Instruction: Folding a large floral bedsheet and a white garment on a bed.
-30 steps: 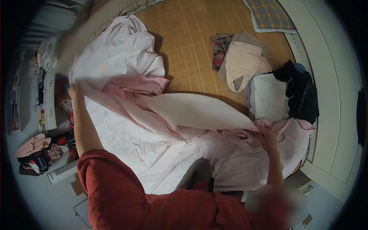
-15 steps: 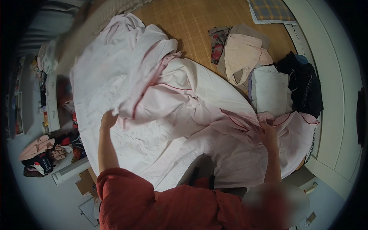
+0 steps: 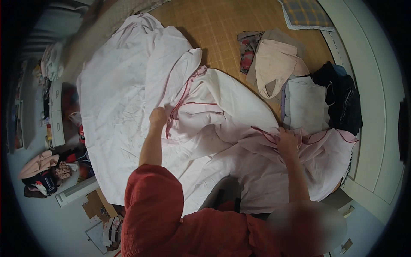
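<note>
One big pinkish sheet (image 3: 115, 98), bunched across mat (image 3: 227, 30). One plaid cloth (image 3: 306, 15), far right corner. Two hands, both on sheet: left hand (image 3: 158, 116) curled tight on fabric, right hand (image 3: 287, 140) gripping more, further right.

Left hand (image 3: 158, 117) with fingertips out of sight, plaid cushion (image 3: 306, 15) cropped at the top edge
</note>
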`<state>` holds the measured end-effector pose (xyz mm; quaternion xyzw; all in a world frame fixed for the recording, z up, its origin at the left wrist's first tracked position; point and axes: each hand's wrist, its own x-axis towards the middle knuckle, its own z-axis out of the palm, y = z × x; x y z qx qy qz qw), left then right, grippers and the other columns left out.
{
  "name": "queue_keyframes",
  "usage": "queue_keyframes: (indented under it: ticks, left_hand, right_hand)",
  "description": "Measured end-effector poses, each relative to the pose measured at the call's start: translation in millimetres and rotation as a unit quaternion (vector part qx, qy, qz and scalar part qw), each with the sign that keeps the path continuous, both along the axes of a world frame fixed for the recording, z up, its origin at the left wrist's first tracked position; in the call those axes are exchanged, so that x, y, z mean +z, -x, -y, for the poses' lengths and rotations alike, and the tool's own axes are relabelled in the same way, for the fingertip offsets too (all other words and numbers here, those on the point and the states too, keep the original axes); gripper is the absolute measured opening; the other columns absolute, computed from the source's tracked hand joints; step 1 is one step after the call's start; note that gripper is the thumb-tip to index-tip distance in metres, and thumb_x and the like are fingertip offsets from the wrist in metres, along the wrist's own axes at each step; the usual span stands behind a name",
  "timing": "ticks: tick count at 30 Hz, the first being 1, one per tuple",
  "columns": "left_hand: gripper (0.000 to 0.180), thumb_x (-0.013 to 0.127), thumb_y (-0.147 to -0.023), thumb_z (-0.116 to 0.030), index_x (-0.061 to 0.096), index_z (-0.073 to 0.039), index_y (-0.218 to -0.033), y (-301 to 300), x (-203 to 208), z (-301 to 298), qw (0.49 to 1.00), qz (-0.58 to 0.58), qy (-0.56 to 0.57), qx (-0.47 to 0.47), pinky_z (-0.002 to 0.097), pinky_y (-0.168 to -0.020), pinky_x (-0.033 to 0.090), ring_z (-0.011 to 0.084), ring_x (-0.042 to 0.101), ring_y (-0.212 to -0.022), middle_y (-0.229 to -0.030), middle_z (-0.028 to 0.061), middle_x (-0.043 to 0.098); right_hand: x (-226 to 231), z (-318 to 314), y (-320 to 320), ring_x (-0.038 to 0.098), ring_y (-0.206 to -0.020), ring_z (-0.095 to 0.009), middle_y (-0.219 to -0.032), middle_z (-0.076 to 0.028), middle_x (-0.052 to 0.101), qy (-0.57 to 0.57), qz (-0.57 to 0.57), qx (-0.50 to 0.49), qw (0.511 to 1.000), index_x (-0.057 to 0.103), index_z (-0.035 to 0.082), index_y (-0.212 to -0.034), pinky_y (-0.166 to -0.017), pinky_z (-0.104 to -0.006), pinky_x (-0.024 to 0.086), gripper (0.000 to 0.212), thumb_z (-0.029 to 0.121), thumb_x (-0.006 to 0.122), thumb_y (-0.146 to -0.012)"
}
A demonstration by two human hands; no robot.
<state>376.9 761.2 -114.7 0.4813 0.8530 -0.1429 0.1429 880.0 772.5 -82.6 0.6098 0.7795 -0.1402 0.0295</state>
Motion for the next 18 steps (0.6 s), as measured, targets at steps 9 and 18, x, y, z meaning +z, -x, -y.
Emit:
queue_keyframes:
  ticks: [9, 18]
  left_hand:
    - [0.021, 0.04, -0.084, -0.017, 0.048, -0.002, -0.071, 126, 160, -62, 0.826, 0.356, -0.437, 0.024, 0.0289, -0.056, 0.041, 0.0152, 0.051, -0.064, -0.068, 0.0064, 0.05]
    - [0.052, 0.04, -0.088, -0.044, 0.035, -0.011, -0.128, 162, 140, 211, 0.572, 0.37, -0.581, 0.445, 0.0268, -0.077, 0.045, 0.0147, 0.051, -0.09, -0.12, 0.0056, 0.048]
  right_hand:
    - [-5, -10, -2, 0.054, -0.079, -0.037, -0.084, -0.02, 0.057, 0.086, -0.104, -0.022, 0.991, 0.057, 0.004, -0.097, -0.069, -0.0437, 0.043, 0.025, 0.019, 0.048, -0.079]
    - [62, 2, 17, 0.055, -0.072, -0.033, -0.079, -0.017, 0.057, 0.223, -0.421, 0.04, 0.878, 0.058, 0.001, -0.092, -0.062, -0.0348, 0.042, 0.019, 0.005, 0.048, -0.076]
